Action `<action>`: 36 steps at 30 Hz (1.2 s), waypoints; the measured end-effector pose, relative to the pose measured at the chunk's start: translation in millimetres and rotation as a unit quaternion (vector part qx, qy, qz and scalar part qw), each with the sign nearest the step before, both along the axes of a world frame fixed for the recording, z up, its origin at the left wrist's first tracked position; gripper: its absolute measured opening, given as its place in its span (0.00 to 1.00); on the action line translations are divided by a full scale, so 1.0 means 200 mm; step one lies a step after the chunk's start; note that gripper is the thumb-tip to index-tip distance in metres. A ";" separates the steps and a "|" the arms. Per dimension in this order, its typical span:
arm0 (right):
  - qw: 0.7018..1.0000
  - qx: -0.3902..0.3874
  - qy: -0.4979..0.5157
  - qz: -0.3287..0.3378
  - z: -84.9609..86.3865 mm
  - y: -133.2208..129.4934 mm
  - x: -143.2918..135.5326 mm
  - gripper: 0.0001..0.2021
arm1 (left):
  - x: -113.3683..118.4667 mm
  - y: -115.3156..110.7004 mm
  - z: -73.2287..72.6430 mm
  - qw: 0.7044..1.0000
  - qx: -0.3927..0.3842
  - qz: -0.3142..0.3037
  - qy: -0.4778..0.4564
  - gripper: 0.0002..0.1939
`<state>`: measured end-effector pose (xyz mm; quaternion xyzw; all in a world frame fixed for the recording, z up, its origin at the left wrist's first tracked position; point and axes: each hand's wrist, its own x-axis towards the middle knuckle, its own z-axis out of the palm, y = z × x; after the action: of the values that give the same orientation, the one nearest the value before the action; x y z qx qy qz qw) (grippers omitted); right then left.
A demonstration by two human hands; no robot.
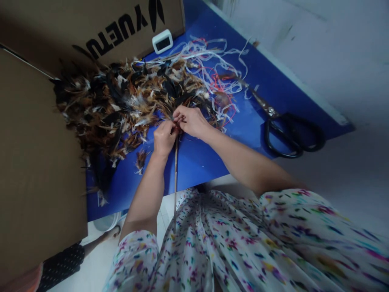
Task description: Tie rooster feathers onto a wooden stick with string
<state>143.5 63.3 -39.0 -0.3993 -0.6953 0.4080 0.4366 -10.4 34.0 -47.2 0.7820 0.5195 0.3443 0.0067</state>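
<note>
A thin brown stick (176, 170) runs from the table's edge side up to both hands, its lower end in front of the floral clothing. My left hand (164, 137) is closed around the upper part of the stick. Beside it, my right hand (192, 121) is pinched at the base of a tuft of dark and brown feathers (172, 91); what lies between its fingertips is hidden. A bit of red shows between the two hands. Behind and left of them spreads a large heap of loose brown, black and white feathers (121, 105).
Large black-handled scissors (270, 111) lie at the right of the blue table (243, 134). Tangled white and red strings (219, 77) lie behind my right hand. A small white digital device (162, 41) stands by a cardboard box (121, 20). Another person's leg (99, 239) shows lower left.
</note>
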 end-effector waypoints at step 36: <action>0.999 -0.040 0.001 -0.023 0.02 0.01 0.02 0.15 | -0.03 0.05 -0.07 0.994 0.098 -0.040 -0.019 0.06</action>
<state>146.5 64.6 -34.4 -0.4320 -0.6684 0.4258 0.4305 -16.2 44.2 -61.1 0.7925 0.4512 0.4076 -0.0462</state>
